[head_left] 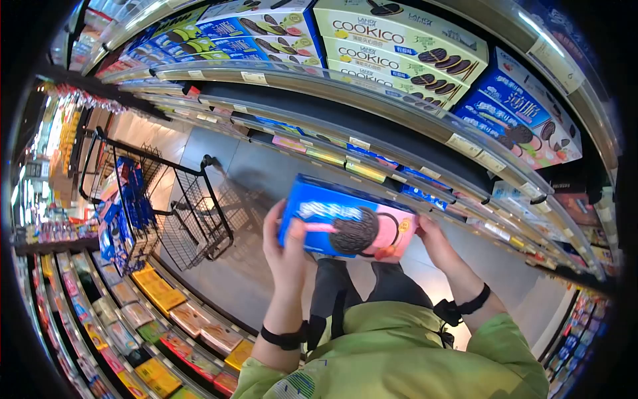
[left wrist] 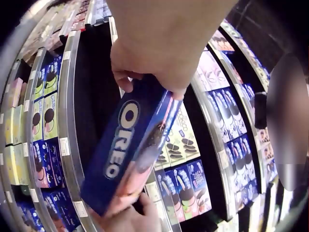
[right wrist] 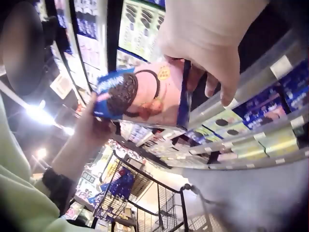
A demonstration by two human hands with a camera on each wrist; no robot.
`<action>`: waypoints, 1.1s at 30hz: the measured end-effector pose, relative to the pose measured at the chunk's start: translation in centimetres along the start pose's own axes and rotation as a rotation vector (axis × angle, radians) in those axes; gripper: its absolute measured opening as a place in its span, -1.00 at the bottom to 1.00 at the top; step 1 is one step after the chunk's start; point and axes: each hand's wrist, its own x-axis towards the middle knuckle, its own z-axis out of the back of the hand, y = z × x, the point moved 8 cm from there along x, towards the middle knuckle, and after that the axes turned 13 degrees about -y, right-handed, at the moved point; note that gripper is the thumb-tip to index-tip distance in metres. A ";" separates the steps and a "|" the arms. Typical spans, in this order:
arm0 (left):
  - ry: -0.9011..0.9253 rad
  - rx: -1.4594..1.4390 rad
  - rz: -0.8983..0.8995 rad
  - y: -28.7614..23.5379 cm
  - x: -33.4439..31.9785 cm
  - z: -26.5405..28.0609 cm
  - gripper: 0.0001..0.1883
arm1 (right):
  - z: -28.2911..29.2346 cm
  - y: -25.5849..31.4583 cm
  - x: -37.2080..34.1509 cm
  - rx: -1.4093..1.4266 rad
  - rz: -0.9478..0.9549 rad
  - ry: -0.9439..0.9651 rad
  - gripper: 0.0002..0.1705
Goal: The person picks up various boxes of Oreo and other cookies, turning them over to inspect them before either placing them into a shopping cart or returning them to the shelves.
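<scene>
A blue and pink Oreo cookie box [head_left: 349,223] is held in front of my body by both hands, between the shelf and my legs. My left hand [head_left: 286,233] grips its left end, the thumb lying across the front face. At the opposite end, my right hand [head_left: 433,238] holds the pink side. The right wrist view shows the right hand [right wrist: 207,48] over that end, some fingers behind the box. White "OREO" lettering marks the narrow dark blue side of the box [left wrist: 123,140] in the left wrist view.
Shelves ahead carry cream Cookico boxes [head_left: 392,56] and blue cookie boxes [head_left: 515,110], with a price-tag rail [head_left: 478,153] along the edge. A black wire shopping cart [head_left: 193,213] holding blue packages stands to the left. Low shelves of yellow and red packages [head_left: 159,286] lie at lower left.
</scene>
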 end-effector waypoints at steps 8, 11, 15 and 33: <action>0.042 0.020 0.964 11.1 -5.4 -1.1 -0.56 | -1.1 13.5 -6.1 -0.059 0.405 0.320 -0.48; 0.143 -0.078 1.097 15.4 -7.8 -1.7 -0.57 | -1.1 15.7 -7.3 -0.074 0.405 0.334 -0.27; 0.072 -0.066 1.106 15.6 -9.7 -2.6 -0.57 | -0.8 15.5 -8.8 -0.239 0.519 0.472 -0.20; 0.181 -0.219 1.118 13.5 -13.6 -4.2 -0.53 | 1.7 13.4 -10.1 -0.264 0.423 0.503 -0.19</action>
